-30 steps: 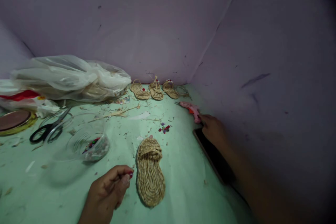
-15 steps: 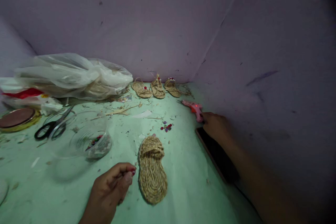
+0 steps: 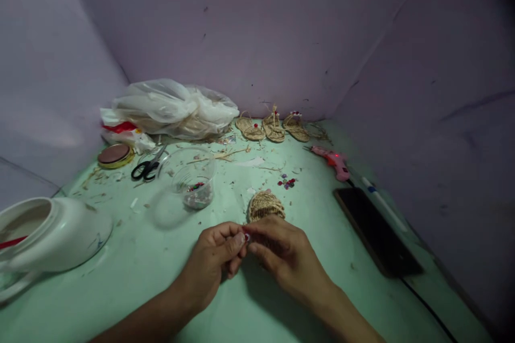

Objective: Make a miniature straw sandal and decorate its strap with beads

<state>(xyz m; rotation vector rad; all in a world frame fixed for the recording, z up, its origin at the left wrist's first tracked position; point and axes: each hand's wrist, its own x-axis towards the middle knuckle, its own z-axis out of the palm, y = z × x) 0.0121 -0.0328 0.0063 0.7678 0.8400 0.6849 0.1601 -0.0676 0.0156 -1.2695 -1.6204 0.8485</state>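
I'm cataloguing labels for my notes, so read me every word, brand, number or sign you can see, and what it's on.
No text is readable.
Red-and-white packet: any print is too small and blurred.
Patterned scrap: too small to read.
White container: dark marks, not legible.
Phone: dark screen, nothing readable.
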